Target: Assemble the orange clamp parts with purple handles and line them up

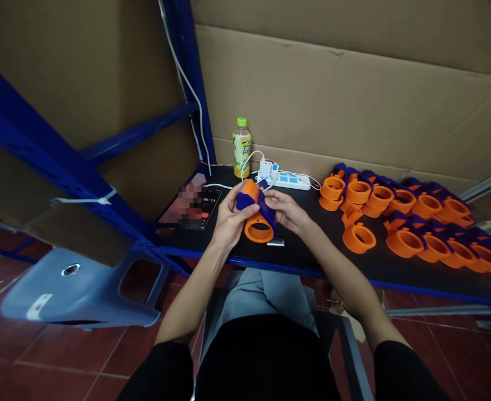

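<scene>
Above the tabletop (228,245) edge, left hand (228,220) and right hand (289,211) both closed on an orange-and-blue part (257,214), phone (207,206) left, rows of like parts (412,223) right, bottle (242,147) behind.

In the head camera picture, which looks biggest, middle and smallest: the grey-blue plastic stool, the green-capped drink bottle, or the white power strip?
1. Grey-blue plastic stool, biggest by far, though also nearest the camera.
2. White power strip and green-capped drink bottle look alike in size; I won't rank them.

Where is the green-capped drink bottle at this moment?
In the head view the bottle stands upright at the back of the black shelf, left of centre against the cardboard, just left of the white power strip.
</scene>
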### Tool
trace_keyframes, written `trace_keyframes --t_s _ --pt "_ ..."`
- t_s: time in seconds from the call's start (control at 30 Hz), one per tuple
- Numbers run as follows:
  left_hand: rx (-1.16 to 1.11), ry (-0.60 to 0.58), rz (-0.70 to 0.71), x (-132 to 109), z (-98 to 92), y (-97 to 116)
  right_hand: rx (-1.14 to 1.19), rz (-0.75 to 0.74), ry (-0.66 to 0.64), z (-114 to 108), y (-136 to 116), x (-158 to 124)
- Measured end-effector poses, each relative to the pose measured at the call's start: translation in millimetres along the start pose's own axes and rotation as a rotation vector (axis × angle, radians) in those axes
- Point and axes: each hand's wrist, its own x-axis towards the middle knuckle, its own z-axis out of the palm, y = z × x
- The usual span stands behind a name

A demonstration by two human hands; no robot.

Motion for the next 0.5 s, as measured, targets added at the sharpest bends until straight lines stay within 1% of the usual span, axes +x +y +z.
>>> trace_keyframes --t_s 0.07,0.13,0.2,0.23,0.3,0.33,0.4,0.47,0.5 --pt "0.020 0.029 0.018 -0.6 1.5 -0.9 -0.100 -0.075 0.018 0.8 -2.5 -1.9" --pt "0.007 0.076 0.051 -0.3 3.4 -1.4 -0.282 -0.248 0.069 4.5 -7.4 -8.3" --pt "-0.050 0.124 0.074 0.7 5.5 -1.3 -0.547 -0.460 0.094 10.7 -13.2 -20.7" --pt "-0.087 0.145 0.074 1.3 6.4 -1.1 -0.699 -0.544 0.079 14.1 -15.5 -29.1" --pt "-0.150 0.158 0.045 1.2 8.4 -1.4 -0.988 -0.642 0.026 19.8 -17.1 -49.1" --pt "-0.166 0.144 0.015 0.2 9.6 -2.1 -1.109 -0.664 0.013 21.3 -16.3 -60.1" --pt "-0.169 0.086 -0.069 -3.7 12.4 -5.1 -1.285 -0.695 0.042 19.3 -13.0 -83.9" --pt "-0.152 -0.007 -0.184 -8.9 15.3 -9.7 -1.369 -0.727 0.116 8.5 -10.9 -110.7" --pt "-0.140 -0.053 -0.236 -11.2 16.5 -12.2 -1.390 -0.735 0.163 -0.8 -11.4 -125.6"
